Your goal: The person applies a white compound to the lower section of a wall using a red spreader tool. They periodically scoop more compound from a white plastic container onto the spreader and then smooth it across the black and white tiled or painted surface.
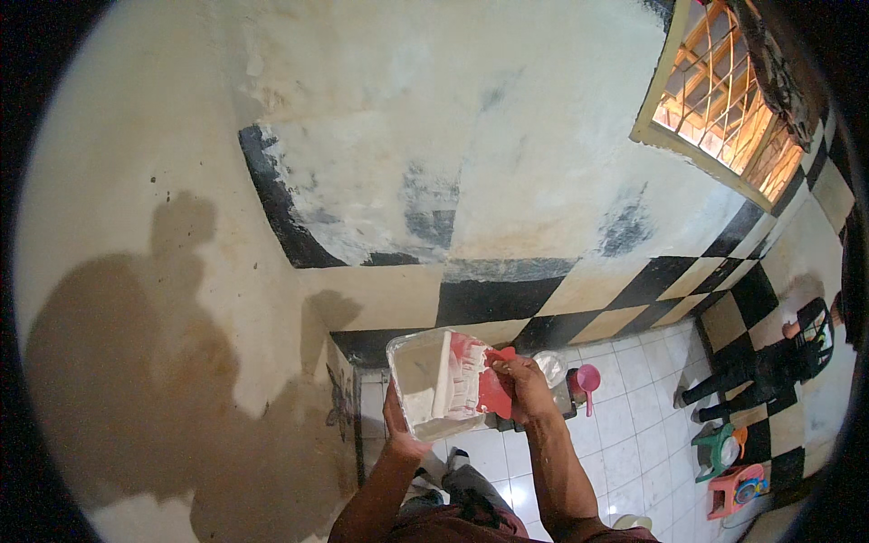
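Note:
My left hand (402, 422) grips a pale rectangular plastic tub (416, 387) by its near left side, holding it tilted in front of me. White putty is smeared inside the tub. My right hand (529, 387) is closed around the handle end of a wide red putty spreader (494, 393). The spreader's blade lies over the tub's right half, coated with thick white paste along its left edge. Whether the blade presses on the tub's bottom cannot be told. Beyond my hands stands a wall (507, 163), with white paste partly covering its dark squares.
A pink dipper (588, 377) and a white round container (549, 366) are near the wall's foot, on white tiles (634, 380). At the right are another person (778, 362), a green stool (715, 452) and a red stool (729, 490). A barred window (724, 100) is at upper right.

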